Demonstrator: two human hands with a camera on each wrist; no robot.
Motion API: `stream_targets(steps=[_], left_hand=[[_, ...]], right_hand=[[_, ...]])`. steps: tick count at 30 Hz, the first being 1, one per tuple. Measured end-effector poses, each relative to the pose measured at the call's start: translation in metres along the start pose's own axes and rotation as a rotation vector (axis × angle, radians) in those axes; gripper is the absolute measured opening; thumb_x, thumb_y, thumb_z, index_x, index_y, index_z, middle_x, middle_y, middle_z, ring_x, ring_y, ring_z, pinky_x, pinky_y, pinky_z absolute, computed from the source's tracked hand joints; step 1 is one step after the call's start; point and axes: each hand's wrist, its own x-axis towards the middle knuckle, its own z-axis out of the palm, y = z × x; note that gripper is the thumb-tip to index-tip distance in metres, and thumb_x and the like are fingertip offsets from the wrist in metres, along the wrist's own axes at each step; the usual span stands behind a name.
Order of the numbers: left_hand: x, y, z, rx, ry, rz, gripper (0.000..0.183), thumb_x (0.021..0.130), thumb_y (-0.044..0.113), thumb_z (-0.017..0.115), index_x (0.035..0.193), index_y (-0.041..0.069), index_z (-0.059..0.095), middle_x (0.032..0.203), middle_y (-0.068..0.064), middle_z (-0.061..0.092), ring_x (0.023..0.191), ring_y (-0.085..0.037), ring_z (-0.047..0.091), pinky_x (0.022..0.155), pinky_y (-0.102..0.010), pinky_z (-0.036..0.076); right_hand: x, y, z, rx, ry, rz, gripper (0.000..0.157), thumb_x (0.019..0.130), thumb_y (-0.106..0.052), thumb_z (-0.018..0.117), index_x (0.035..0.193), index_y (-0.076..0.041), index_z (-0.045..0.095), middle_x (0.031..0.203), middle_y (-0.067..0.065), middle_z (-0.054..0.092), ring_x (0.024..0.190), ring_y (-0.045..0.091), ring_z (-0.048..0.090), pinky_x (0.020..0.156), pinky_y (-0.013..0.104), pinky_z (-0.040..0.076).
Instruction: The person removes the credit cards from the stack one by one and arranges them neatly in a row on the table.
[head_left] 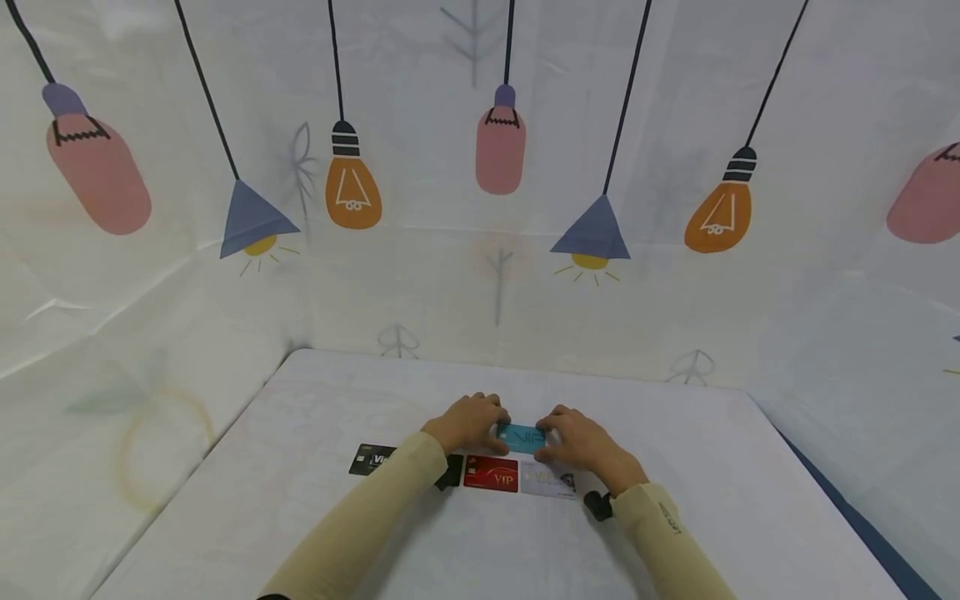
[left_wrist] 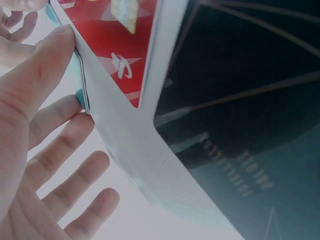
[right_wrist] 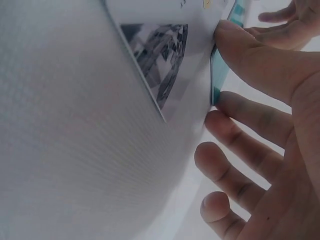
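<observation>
A teal card marked VIP is held between both hands, just beyond a row of cards on the white table. My left hand pinches its left end between thumb and fingers. At the opposite end, my right hand pinches it the same way. In the left wrist view, the edge of the teal card shows thin layers; whether it is one card or a stack I cannot tell. Nearer me lie a red VIP card and, right of it, a pale silver card with a diamond picture.
Left of the red card lies a dark green card, partly behind the left sleeve. A black card sits farther left, its right part covered by that forearm. White sheeting printed with lamps rises behind the table.
</observation>
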Motion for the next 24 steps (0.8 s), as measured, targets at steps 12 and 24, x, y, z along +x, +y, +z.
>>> stream_targets(steps=[12,24], left_hand=[[-0.0039,0.0041,-0.0032,0.066,0.011,0.017,0.052,0.087,0.054,0.075,0.128,0.023,0.07,0.115,0.003,0.062,0.1,-0.016,0.055,0.093,-0.036,0.049],[-0.0034,0.0028,-0.0013,0.069,0.011,0.017,0.054,0.088,0.055,0.074,0.131,0.023,0.069,0.118,0.002,0.062,0.1,-0.017,0.055,0.093,-0.037,0.05]], right_hand=[[-0.0006,-0.001,-0.0007,-0.005,0.003,-0.019,0.049,0.083,-0.036,0.084,0.125,-0.013,0.071,0.117,0.001,0.062,0.101,0.018,0.058,0.095,0.044,0.051],[0.0024,0.002,-0.0014,-0.044,-0.015,-0.053,0.049,0.086,-0.037,0.082,0.127,-0.013,0.068,0.114,0.0,0.058,0.094,0.013,0.055,0.09,0.039,0.052]])
